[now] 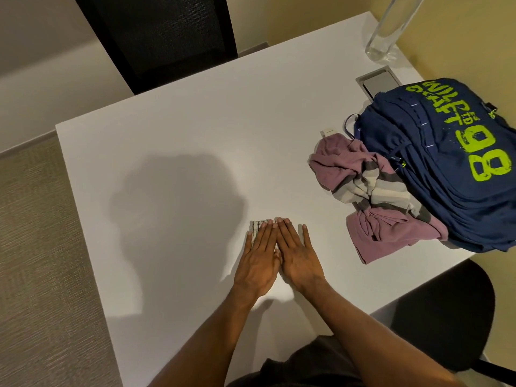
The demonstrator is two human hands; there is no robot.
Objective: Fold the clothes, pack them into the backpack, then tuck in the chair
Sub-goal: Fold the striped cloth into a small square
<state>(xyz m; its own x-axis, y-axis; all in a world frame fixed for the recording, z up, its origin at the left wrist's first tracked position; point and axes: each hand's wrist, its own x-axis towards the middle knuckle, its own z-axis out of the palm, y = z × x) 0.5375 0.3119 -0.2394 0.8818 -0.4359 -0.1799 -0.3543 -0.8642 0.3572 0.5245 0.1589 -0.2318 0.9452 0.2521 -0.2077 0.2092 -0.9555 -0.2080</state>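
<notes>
Folded cloth: a small striped piece, folded into a narrow pad, lies on the white tabletop towards the edge nearest me. Most of it is hidden under my hands.
Left hand: my left hand lies palm down on the cloth. Its fingers are straight and pressed together, with the tips at the cloth's far edge.
Right hand: my right hand lies palm down just beside the left, touching it. The fingers are straight and flat, and only the little finger is spread out over the bare tabletop.
Unfolded clothes: a mauve garment with grey and cream stripes lies crumpled to my right, touching the backpack. There is a small white tag at its far end, with print too small to read.
Backpack: the navy backpack lies on the right side of the tabletop. Its lime-green print is upside down from where I sit. A large "88" is readable, but I cannot make out the smaller lettering.
Chair: a black seat shows past the near right corner.
Far side: a black mesh chair back.
Tabletop fittings: a grey metal hatch sits just behind the backpack.
Far right corner: a tall clear glass vessel.
</notes>
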